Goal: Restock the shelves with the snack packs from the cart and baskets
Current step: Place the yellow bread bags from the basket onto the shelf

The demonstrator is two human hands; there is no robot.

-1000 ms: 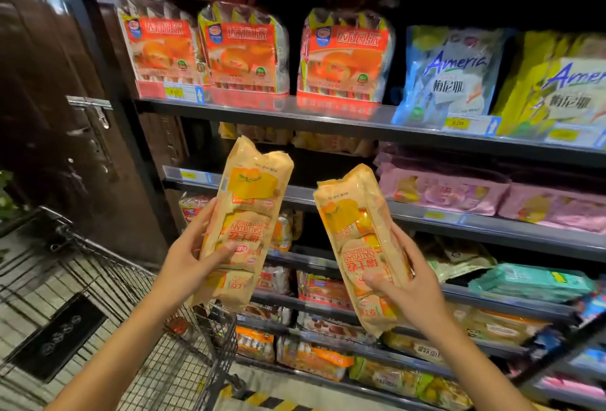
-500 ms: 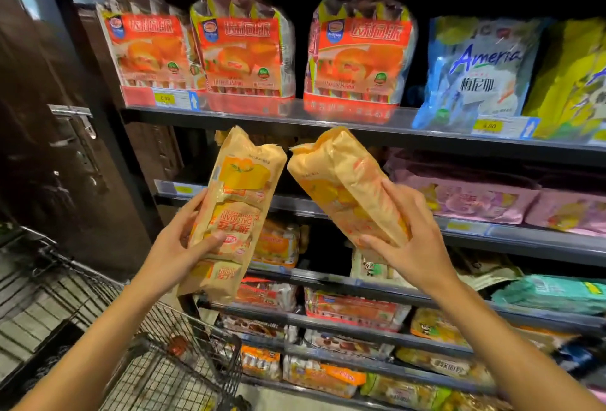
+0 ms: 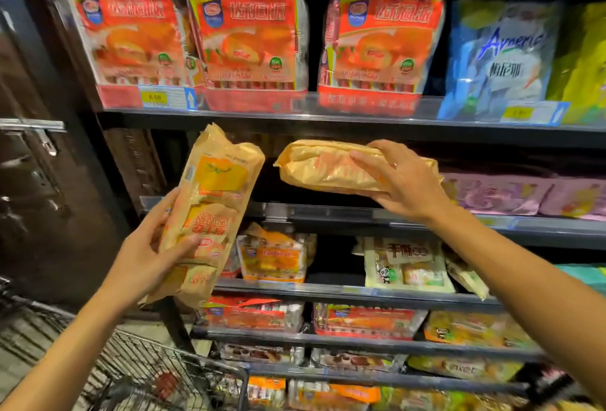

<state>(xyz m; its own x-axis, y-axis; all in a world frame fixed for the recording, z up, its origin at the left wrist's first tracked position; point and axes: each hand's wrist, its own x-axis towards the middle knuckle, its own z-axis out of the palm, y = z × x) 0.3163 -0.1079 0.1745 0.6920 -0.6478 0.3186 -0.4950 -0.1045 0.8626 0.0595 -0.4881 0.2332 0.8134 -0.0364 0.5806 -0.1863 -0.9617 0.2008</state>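
Note:
My left hand point(image 3: 154, 253) grips a long tan-and-yellow snack pack point(image 3: 213, 200), held upright in front of the shelf's left end. My right hand point(image 3: 403, 181) holds a second pack of the same kind point(image 3: 321, 168) from above, turned flat and level. That pack hovers in the dark gap of the second shelf point(image 3: 328, 210), just under the shelf of red bread bags. The wire cart point(image 3: 147, 374) sits at the bottom left, below my left arm.
Red bread bags point(image 3: 252, 40) and a blue bag point(image 3: 501, 56) line the shelf above. Pink packs point(image 3: 498, 191) fill the second shelf to the right of my hand. Lower shelves hold orange, white and red packs. A dark wooden door point(image 3: 36, 181) stands at the left.
My right hand has turned its pack from tilted to flat and lifted it toward the second shelf's opening. The left hand has risen slightly with its pack. The view has moved closer to the shelves.

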